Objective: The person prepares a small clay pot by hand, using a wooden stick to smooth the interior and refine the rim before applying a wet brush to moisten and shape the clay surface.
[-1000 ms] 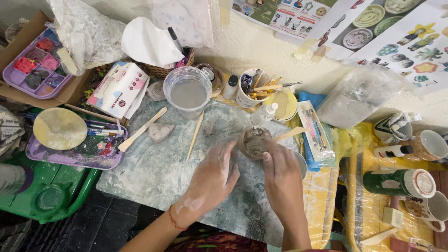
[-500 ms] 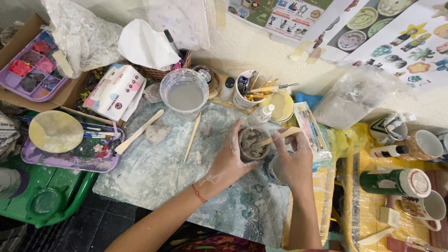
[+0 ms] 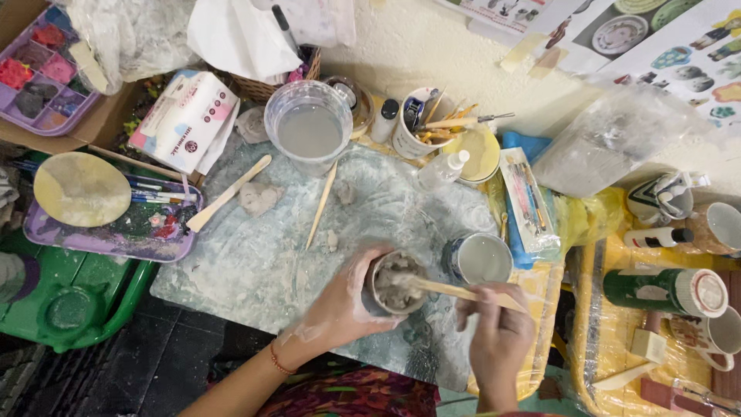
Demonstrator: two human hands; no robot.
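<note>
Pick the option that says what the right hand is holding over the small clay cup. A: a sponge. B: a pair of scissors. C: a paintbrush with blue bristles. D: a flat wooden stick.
D: the right hand grips a flat wooden stick whose tip reaches into the small clay cup, which the left hand steadies from the side.

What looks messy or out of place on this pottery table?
Nothing is spilled. Stray clay lumps lie loose on the smeared work board, and the left hand, cupping the clay cup, is coated in pale clay.
</note>
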